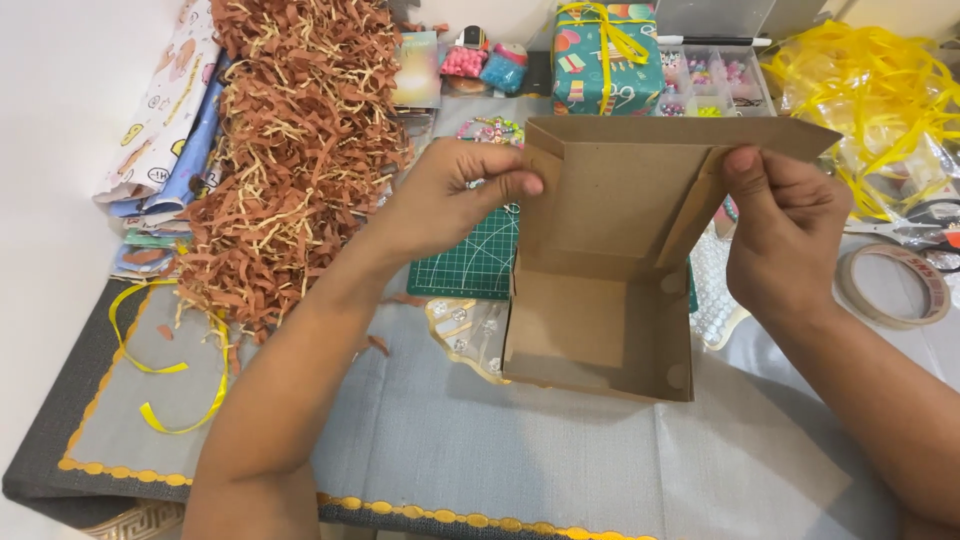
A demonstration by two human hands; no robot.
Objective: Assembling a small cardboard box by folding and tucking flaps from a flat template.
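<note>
Two hands on one cardboard box

Far left of the cardboard box [600, 300] we see a heap of brown shredded paper [290, 140] on the table [420, 440], with yellow ribbon [165, 385] below it. Our left hand [450, 200] pinches the box's left flap between thumb and fingers. Behind the box lies a green cutting mat [470, 260], and a wrapped gift [605, 55] sits beyond it. Our right hand [780, 240] grips the right flap, fingers closed. Right of the box rests a tape roll [893, 285].
</note>
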